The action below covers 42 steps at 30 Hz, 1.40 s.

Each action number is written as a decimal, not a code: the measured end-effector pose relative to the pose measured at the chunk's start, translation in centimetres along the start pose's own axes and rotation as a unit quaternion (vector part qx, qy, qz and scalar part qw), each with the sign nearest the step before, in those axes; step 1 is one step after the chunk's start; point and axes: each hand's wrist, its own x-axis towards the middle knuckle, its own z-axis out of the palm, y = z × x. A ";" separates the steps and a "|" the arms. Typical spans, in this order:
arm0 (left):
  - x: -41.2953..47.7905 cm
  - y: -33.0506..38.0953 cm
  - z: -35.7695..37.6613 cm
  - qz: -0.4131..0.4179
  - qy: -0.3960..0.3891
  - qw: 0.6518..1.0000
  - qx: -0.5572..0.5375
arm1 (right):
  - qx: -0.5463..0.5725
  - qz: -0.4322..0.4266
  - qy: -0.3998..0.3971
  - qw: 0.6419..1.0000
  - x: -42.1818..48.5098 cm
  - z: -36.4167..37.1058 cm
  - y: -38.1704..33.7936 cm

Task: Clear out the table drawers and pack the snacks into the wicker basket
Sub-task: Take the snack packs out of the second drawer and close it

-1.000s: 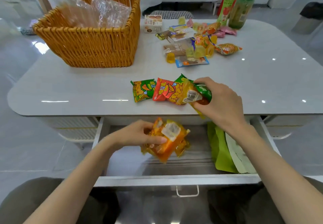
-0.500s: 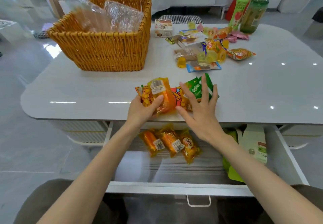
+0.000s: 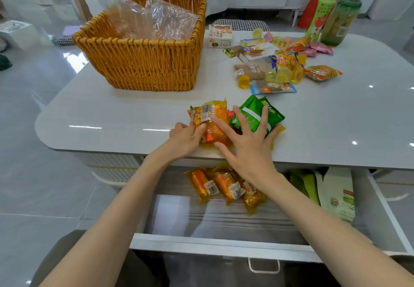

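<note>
A pile of snack packets lies at the near edge of the white table [image 3: 112, 116]. My left hand [image 3: 186, 137] grips an orange packet [image 3: 211, 118] at the pile's left side. My right hand [image 3: 248, 138] rests on the pile with fingers spread, over a green packet [image 3: 257, 113]. Below, the open drawer [image 3: 224, 244] holds three orange packets [image 3: 224, 185] and green and white bags [image 3: 336, 194] on its right. The wicker basket [image 3: 143, 62] stands at the table's back left with clear plastic bags [image 3: 152, 20] inside.
A scatter of small snacks and jelly cups [image 3: 275, 64] lies on the table's far right, with a small box [image 3: 220, 35] beside the basket. Two green bottles [image 3: 333, 15] stand at the far right corner. A chair cushion [image 3: 239, 24] shows behind the table.
My left hand lifted an orange packet from the drawer onto the pile on the table. My right hand let go of its packet and spread flat over the pile.
</note>
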 end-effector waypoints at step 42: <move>-7.0 1.1 1.9 0.189 -0.204 0.960 0.034 | 0.138 -0.040 -0.161 0.976 -7.0 -6.2 3.9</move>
